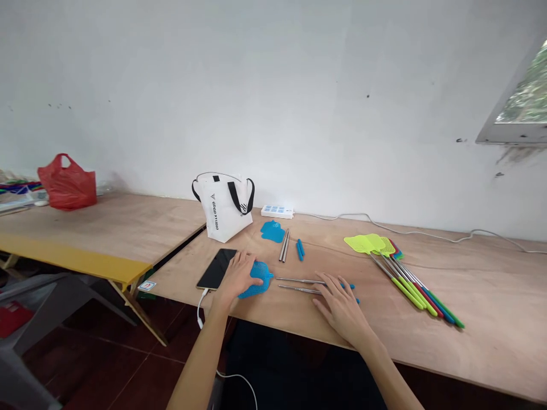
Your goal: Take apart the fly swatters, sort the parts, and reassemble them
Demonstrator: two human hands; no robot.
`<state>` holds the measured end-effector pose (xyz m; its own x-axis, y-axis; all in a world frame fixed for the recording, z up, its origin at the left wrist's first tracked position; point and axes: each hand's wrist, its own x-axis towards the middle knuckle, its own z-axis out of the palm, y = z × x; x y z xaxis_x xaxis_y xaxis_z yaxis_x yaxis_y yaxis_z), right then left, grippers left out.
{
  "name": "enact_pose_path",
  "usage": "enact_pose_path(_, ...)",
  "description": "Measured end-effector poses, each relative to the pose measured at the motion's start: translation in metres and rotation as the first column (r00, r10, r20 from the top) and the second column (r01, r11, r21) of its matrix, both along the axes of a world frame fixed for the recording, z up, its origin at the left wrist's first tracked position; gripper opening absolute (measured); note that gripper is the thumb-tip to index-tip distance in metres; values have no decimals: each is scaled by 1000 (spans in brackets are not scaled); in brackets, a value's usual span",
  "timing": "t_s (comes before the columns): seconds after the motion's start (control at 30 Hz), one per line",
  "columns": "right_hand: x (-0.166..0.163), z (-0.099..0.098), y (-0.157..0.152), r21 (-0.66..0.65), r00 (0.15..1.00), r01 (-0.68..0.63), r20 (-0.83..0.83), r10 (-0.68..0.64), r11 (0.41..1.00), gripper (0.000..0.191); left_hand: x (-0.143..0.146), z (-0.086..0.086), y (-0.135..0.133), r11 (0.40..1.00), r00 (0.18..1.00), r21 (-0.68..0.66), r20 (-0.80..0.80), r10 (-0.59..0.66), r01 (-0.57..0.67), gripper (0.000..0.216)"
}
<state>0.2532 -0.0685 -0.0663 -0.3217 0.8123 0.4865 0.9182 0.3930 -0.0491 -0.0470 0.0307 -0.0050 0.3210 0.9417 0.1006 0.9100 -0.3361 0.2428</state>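
Note:
My left hand (239, 276) lies with its fingers stretched out between the phone (216, 269) and a blue perforated fly swatter head (259, 279), its thumb over the head. Under the spread fingers of my right hand (339, 302) are two silver rods (297, 288) with blue handles, partly hidden. The tip of the upper rod is close to the neck of the swatter head; I cannot tell whether they touch. Farther back lie more blue swatter heads (272, 232), silver tubes (284, 246) and blue handles (299, 249).
To the right lies a fan of several fly swatters (410, 279) in yellow-green, red, blue and green. A white tote bag (226, 208) and a power strip (277, 212) stand near the wall. A charging cable hangs over the front edge. A red plastic bag (68, 185) sits on the left table.

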Motion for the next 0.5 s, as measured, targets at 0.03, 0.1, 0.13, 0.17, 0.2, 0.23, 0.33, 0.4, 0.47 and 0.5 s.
enact_pose_path(0.03,-2,0,-1,7,1000,7,3,-7,1000,25,0,5,-3,1000,998,-6,54,-20,20,39)
enact_pose_path(0.1,-6,-2,-1,14,1000,1,6,-2,1000,23,0,16,-8,998,976,-13,209,-55,59,27)
enact_pose_path(0.13,-9,-3,-2,15,1000,-8,4,8,1000,22,0,22,-11,997,950,0,301,-77,80,22)
enact_pose_path(0.17,-12,-5,-1,18,1000,-19,-1,19,1000,20,0,26,-14,995,914,30,393,-102,98,18)
enact_pose_path(0.2,-15,-7,-1,24,999,-29,-12,30,999,18,2,30,-17,992,869,71,477,-129,108,16)
enact_pose_path(0.23,-18,-9,0,34,999,-40,-25,41,999,16,3,34,-19,987,818,117,554,-155,108,16)
enact_pose_path(0.33,-25,-12,3,51,992,-79,-92,83,996,17,11,38,-23,975,648,211,734,-203,67,22)
enact_pose_path(0.4,-24,-11,5,14,980,-88,-180,89,996,20,17,37,-23,983,523,174,834,-176,54,26)
enact_pose_path(0.47,-17,-6,5,-45,950,-73,-307,56,996,22,25,32,-21,997,400,61,913,-79,56,31)
enact_pose_path(0.5,-13,-2,4,-62,927,-63,-374,35,996,22,29,30,-20,999,343,0,939,-15,45,34)
